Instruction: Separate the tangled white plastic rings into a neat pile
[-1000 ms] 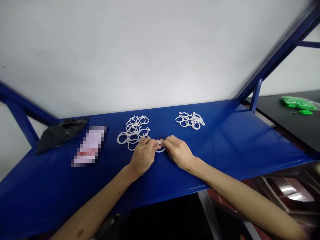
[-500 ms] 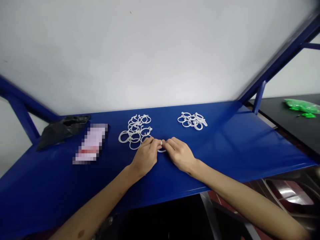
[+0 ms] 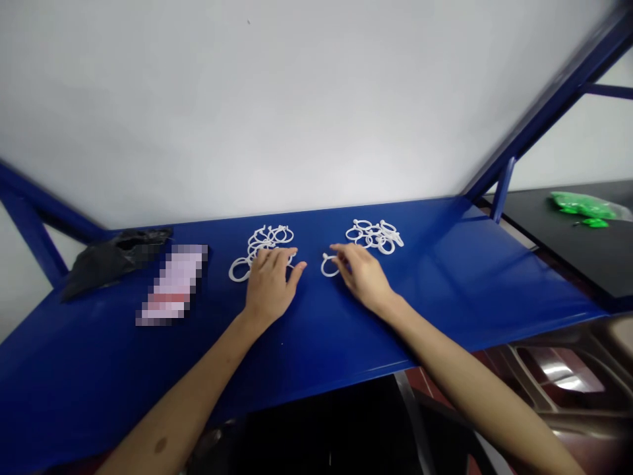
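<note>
My left hand [image 3: 271, 284] is spread, palm down, over the left pile of white plastic rings [image 3: 239, 270] and hides part of it. Several of those rings are open loops with small knobs at their ends. Between the two piles, a single white plastic ring [image 3: 324, 266] is at the fingers of my right hand [image 3: 363, 274], which are curled round its right side. A smaller pile of white rings [image 3: 386, 245] lies just beyond my right hand, overlapping in a cluster.
On the blue table [image 3: 435, 264], a black plastic bag [image 3: 111, 260] and a blurred pinkish packet [image 3: 175, 280] lie at the left. A clear bag with green things [image 3: 586, 206] rests on a black surface at the right. A grey wall [image 3: 297, 119] rises behind.
My hands have parted from the pinch they shared on one ring. The left has opened and moved left over the pile; the right has carried the ring slightly right and away from me.
</note>
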